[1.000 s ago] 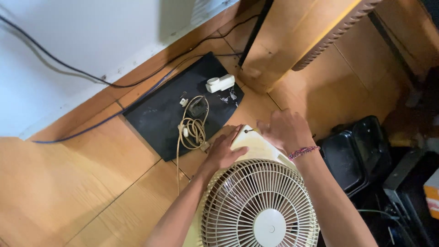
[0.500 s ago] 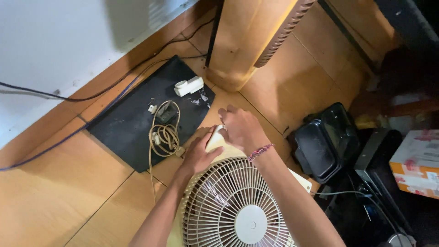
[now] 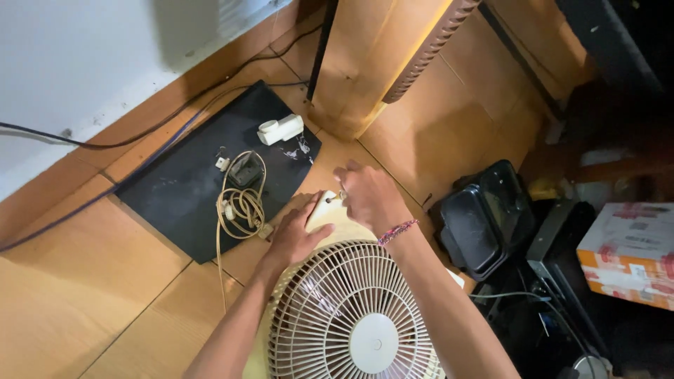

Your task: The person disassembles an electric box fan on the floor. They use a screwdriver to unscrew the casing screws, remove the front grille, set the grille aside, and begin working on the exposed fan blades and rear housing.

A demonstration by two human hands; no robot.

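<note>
From the camera on my head, looking down, the fan (image 3: 354,316) stood right below me on the wooden floor (image 3: 84,309), its cream round grille facing up and its motor housing (image 3: 324,214) poking out behind the grille, toward the wall. My left hand (image 3: 295,238) lay against the left side of that housing, fingers curved around it in a loose grip. My right hand (image 3: 368,196) sat on top of the housing with the fingertips pinched together on a small knob or screw there — I could not tell which. A beaded bracelet (image 3: 397,231) circled that wrist.

Just left of the fan, the coiled cream cord (image 3: 241,203) lay on a black mat (image 3: 175,196), with a white plug (image 3: 279,129) near the mat's far edge. To the right sat stacked black trays (image 3: 484,217), and further right — at the frame's edge — a cardboard box (image 3: 628,253).
</note>
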